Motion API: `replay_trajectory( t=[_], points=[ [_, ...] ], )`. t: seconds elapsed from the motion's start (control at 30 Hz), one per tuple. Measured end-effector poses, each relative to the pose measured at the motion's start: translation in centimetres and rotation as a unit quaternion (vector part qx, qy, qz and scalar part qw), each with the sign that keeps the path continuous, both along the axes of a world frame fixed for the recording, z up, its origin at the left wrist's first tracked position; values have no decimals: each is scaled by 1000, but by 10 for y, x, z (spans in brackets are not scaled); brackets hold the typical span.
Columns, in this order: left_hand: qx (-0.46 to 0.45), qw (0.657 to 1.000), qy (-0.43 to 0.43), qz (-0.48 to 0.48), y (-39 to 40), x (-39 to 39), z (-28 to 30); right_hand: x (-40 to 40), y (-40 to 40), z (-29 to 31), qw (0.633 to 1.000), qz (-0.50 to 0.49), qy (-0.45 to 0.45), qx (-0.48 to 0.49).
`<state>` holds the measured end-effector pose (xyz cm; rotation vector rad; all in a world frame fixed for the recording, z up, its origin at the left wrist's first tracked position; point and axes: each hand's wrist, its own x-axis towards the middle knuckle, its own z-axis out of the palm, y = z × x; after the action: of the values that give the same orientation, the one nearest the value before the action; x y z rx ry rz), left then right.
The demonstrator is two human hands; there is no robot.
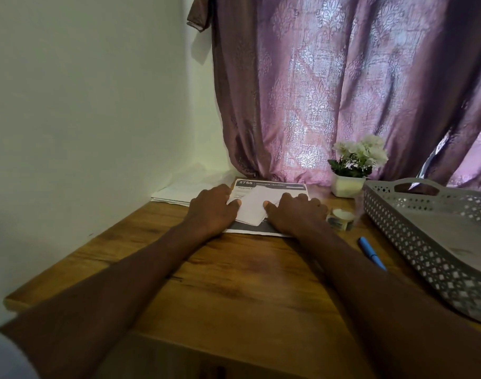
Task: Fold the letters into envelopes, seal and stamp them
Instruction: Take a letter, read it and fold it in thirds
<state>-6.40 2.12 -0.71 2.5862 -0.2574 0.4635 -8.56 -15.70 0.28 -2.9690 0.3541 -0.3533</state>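
From my seat I see both forearms reaching over the wooden table [233, 283]; a blue pen [372, 253] lies to the right, beside a grey perforated tray [414, 231]; further on, the left hand [212, 209] and right hand [294, 213] rest on a folded white letter [254, 209], thumbs on it, though I cannot tell how the fingers lie; it sits on a printed sheet [285, 188]; a tape roll [340, 218] is just right; beyond, white papers [176, 194], 1 potted flower [355, 165], purple curtain [329, 91].
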Motion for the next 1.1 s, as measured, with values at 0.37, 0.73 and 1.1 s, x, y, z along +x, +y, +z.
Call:
replay_trajectory(
  t=[0.37, 0.73, 1.1],
  points=[
    [-70, 995, -67, 40, 1, -2, 0, -1, 11, 6, 992, 102, -64, 32],
    [-85, 991, -84, 54, 16, -6, 6, 4, 4, -3, 989, 119, -54, 62],
    [95, 986, -133, 4, 126, 10, -1, -3, 43, 5, 937, 210, -263, 94]
  ],
)
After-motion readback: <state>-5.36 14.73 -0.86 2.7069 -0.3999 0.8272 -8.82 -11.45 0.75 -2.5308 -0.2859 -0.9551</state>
